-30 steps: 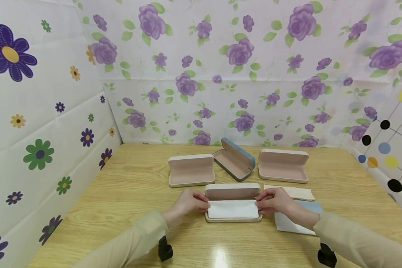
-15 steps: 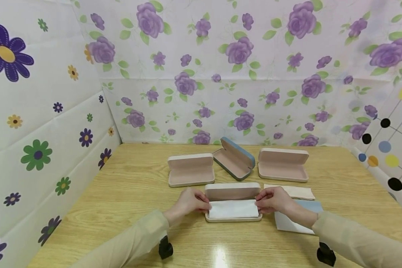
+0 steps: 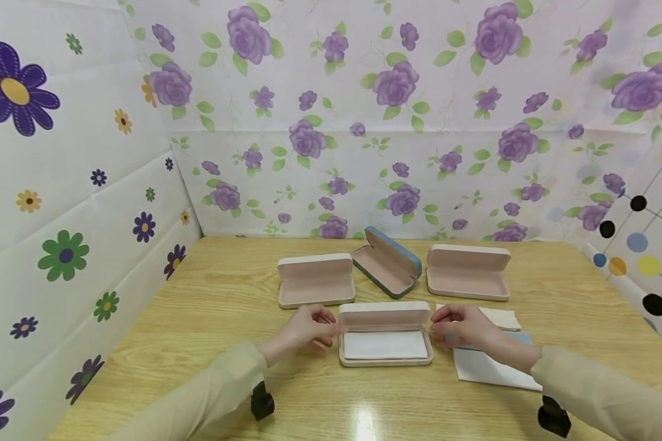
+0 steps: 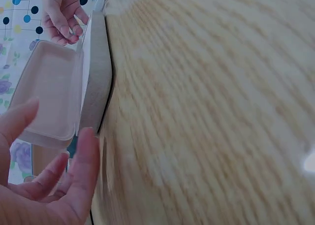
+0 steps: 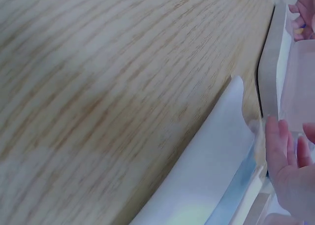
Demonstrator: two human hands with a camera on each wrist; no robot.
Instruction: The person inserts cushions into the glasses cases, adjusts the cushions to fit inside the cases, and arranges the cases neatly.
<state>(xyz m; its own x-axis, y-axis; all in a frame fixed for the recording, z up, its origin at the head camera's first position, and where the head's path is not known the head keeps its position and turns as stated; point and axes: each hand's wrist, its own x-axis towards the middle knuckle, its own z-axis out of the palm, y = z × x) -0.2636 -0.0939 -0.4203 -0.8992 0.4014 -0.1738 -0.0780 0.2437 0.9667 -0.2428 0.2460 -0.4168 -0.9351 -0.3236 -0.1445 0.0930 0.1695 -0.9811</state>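
In the head view, an open pale glasses case (image 3: 386, 362) stands at the front middle of the table with its lid raised. A folded white cloth (image 3: 385, 345) lies flat inside its base. My left hand (image 3: 307, 329) is at the case's left end, fingers loosely bent and holding nothing; the left wrist view shows the thumb and fingers apart beside the case. My right hand (image 3: 469, 327) hovers just off the right end, over part of the spread cloths, and also holds nothing. In the right wrist view its fingers (image 5: 276, 146) are fairly straight.
Behind stand two more open pale cases, a left case (image 3: 316, 296) and a right case (image 3: 467, 288), with an open blue case (image 3: 386, 269) between them. A cream cloth (image 3: 502, 318), a blue cloth (image 3: 521, 337) and a white cloth (image 3: 491, 367) lie at the right.
Both hands have let go of the folded white cloth and drawn outward from the case's ends. The cloth now lies lower, settled in the base.
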